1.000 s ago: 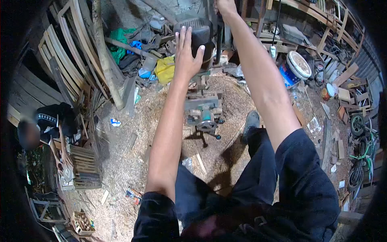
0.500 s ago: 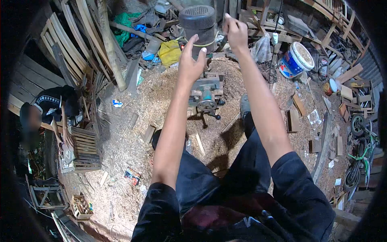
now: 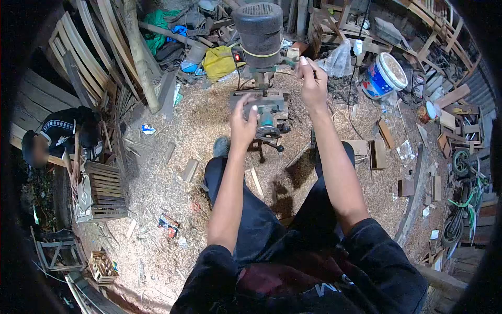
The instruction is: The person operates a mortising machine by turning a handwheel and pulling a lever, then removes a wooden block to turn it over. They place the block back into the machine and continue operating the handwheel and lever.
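A bench drill or mortising machine stands before me, with a dark cylindrical motor (image 3: 257, 34) on top and a teal-and-grey vise table (image 3: 272, 107) with a handwheel (image 3: 267, 133) below. My left hand (image 3: 243, 125) is raised at the table's left side, thumb and fingers apart, with nothing visible in it. My right hand (image 3: 315, 86) is up to the right of the motor, its fingers curled in. A teal machine part (image 3: 287, 62) points toward its thumb. Whatever the right fingers hold is hidden.
Wood shavings cover the floor around my legs. A bucket (image 3: 384, 76) stands at the right, near wood offcuts (image 3: 378, 154) and a small green motorbike (image 3: 463, 201). Another person (image 3: 65, 136) sits at the left by a slatted wooden piece (image 3: 107, 191). Long boards (image 3: 86, 49) lean behind.
Both my hands have come down, the right from beside the motor's top to below it, the left from the motor's base to beside the vise table. The view has shifted slightly.
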`<action>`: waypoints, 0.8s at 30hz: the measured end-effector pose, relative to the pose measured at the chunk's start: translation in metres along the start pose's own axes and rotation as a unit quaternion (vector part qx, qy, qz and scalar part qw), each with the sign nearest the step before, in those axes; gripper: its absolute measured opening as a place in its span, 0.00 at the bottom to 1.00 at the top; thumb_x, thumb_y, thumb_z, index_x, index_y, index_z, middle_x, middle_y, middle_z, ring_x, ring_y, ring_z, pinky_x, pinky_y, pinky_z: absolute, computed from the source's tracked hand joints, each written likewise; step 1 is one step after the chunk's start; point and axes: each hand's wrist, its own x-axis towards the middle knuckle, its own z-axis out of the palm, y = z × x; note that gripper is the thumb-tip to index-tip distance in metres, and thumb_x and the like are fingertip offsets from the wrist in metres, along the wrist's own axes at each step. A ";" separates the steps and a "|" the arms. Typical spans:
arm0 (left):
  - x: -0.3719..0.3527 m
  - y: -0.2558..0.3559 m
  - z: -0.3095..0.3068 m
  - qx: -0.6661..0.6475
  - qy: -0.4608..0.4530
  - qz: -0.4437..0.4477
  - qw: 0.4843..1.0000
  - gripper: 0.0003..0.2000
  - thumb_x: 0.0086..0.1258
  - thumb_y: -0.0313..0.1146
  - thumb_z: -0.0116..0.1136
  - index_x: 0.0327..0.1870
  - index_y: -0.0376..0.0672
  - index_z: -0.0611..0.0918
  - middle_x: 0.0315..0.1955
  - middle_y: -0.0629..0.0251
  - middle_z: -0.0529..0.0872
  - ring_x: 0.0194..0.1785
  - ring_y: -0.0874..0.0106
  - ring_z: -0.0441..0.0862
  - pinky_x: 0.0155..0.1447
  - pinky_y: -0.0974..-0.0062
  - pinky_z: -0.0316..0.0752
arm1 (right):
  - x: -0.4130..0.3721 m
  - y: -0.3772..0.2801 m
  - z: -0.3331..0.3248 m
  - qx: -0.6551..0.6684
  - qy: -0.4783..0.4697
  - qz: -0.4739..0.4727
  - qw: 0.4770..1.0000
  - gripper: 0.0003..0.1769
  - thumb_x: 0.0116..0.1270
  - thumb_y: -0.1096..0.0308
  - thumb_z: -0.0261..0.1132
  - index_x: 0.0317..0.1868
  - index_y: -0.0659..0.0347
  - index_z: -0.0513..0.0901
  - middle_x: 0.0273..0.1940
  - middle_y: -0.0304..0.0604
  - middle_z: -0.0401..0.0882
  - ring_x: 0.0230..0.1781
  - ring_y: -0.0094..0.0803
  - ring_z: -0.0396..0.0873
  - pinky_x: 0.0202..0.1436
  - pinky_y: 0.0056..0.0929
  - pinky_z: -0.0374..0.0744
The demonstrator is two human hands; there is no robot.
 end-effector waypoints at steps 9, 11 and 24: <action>-0.012 -0.021 0.002 0.046 -0.008 -0.007 0.999 0.19 0.68 0.26 0.55 0.61 0.40 0.75 0.49 0.56 0.84 0.55 0.63 0.80 0.61 0.68 0.70 | -0.013 0.003 -0.002 -0.019 0.011 0.005 1.000 0.16 0.74 0.69 0.54 0.26 0.65 0.72 0.26 0.33 0.68 0.30 0.21 0.65 0.38 0.21 0.66; -0.013 -0.027 0.001 0.032 -0.009 -0.020 0.999 0.19 0.68 0.26 0.55 0.61 0.40 0.76 0.49 0.55 0.84 0.55 0.62 0.80 0.62 0.68 0.70 | -0.015 0.008 -0.003 -0.022 0.011 0.010 1.000 0.15 0.74 0.69 0.54 0.27 0.66 0.72 0.27 0.34 0.68 0.30 0.21 0.65 0.39 0.21 0.66; -0.008 -0.033 -0.012 0.049 -0.021 -0.017 0.998 0.18 0.72 0.27 0.54 0.62 0.38 0.75 0.51 0.59 0.82 0.51 0.72 0.80 0.56 0.73 0.75 | -0.025 0.029 -0.004 -0.039 0.022 -0.063 0.997 0.16 0.72 0.64 0.54 0.26 0.63 0.71 0.22 0.31 0.67 0.26 0.19 0.63 0.31 0.23 0.63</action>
